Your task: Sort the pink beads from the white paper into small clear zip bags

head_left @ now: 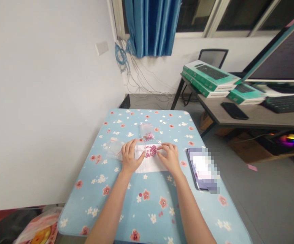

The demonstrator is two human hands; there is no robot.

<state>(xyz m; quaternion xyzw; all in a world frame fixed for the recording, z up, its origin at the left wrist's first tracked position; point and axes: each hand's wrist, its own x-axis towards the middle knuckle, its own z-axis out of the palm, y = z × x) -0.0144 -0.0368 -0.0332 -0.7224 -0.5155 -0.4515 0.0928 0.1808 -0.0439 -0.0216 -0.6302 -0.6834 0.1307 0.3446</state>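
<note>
1. A clear plastic bag (114,149) lies on our flowered blue tabletop (126,118), just left of our left hand (130,156).
2. That hand is open, its fingertips on a white sheet (150,166).
3. Pink beads (150,151) sit heaped on the sheet; a small zip bag (147,131) holding more lies just beyond them.
4. Our right hand (169,157) rests released on the sheet, beside the beads.
5. A phone (203,169) lies farther right, its screen blurred.

Two hands (131,156) (168,157), two zip bags (147,131) (114,149), one white sheet (150,166), two phones (203,169) (234,110).

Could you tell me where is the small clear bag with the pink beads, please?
In the head view, the small clear bag lies on the flowered blue tablecloth, just beyond the pink beads on the white paper, past the gap between the left hand and right hand.
</note>
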